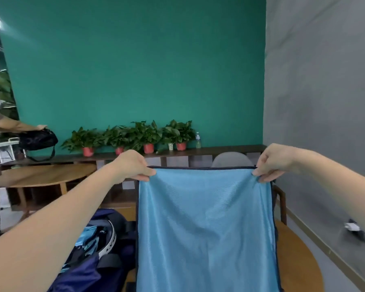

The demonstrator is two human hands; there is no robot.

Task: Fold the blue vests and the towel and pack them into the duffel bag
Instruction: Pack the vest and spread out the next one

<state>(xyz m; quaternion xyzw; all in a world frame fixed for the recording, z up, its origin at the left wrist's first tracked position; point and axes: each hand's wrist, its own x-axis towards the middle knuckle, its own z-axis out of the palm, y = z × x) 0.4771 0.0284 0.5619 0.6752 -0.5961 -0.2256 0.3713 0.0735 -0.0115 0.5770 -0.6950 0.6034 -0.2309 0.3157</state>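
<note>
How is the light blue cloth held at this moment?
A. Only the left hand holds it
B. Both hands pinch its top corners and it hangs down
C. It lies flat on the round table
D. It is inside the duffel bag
B: the left hand and the right hand each pinch a top corner of the light blue cloth, which hangs down.

Both hands hold a light blue vest (205,228) up by its top corners, the left hand (133,165) and the right hand (271,163) each pinching one. It hangs over the round wooden desk (297,260), beside the open navy duffel bag (97,260) near the desk's left edge.
</note>
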